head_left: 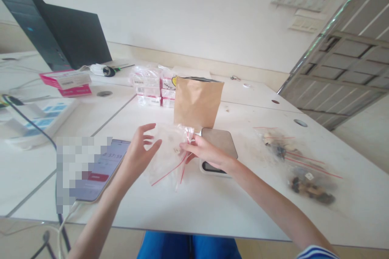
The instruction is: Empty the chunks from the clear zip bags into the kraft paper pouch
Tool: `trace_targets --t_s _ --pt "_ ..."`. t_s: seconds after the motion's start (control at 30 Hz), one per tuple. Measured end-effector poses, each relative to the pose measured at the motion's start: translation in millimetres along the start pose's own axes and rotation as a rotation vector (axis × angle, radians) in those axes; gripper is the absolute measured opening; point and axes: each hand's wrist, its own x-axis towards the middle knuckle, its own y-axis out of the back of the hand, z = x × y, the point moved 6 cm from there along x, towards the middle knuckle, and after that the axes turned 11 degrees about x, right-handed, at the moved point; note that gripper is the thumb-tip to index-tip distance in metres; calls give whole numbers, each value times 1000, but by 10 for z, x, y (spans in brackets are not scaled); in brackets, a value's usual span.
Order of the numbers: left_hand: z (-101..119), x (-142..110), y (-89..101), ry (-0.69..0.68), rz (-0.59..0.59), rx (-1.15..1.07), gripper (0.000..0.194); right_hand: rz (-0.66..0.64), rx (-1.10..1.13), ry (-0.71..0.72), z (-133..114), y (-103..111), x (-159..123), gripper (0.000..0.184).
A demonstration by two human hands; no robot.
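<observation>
Pinched in the fingers of my right hand [202, 149] are clear zip bags [165, 151] with red seal lines. They hang over the table to the left of a small white scale [219, 145] with a metal plate. My left hand [142, 145] is open beside the bags, its fingers spread and apart from them. Behind the scale stands an upright brown paper pouch [197, 103] with its top open. To the right lie several clear zip bags with dark and tan pieces [313, 188] inside; these pieces are too blurred to name.
A phone [106, 170] showing a timer lies by my left forearm, with a cable attached. Pink-and-white boxes in plastic [147, 85] stand behind the pouch. A black computer case [75, 32], more pink boxes [68, 81] and a white tray [57, 119] are at left.
</observation>
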Motion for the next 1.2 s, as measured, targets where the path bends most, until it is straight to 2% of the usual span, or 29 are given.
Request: trace_targets --t_s 0.07,0.13,0.2,0.27,0.37,0.43,0.6,0.7,0.8,0.83,0.9,1.03,1.1,1.2 --pt "66 143 -87 -82 -144 42 46 42 89 -19 58 12 -47 18" --pt "120 230 -182 -173 -222 96 49 126 82 -14 123 63 -57 19" --pt "175 240 -239 -254 -218 170 52 195 50 18 162 118 -51 21" --pt "221 187 -236 -284 -160 243 50 215 59 45 181 149 -50 20" --pt "261 65 -117 -230 -31 262 52 212 113 81 197 171 -61 19" --pt "257 1 -46 -156 -2 215 54 219 123 131 213 178 -60 23" --pt "200 -39 -102 35 -185 124 48 252 55 198 343 140 20 32" --pt "191 -12 -55 72 -109 143 38 410 -135 277 283 177 -9 42" --pt "238 -20 -35 9 -91 72 32 585 -257 411 72 228 -148 51" --pt "265 -37 -42 -19 -109 29 32 595 -251 437 6 229 -185 50" --pt "320 -81 -53 -56 -123 -36 31 520 -200 454 -101 198 -211 44" --pt "399 -147 -42 -76 -25 -7 27 353 -127 495 -233 155 -177 43" --pt "394 -149 -39 -53 18 33 25 354 -136 523 -257 199 -148 45" --pt "372 -131 -53 -20 11 70 27 396 -137 549 -266 297 -107 49"
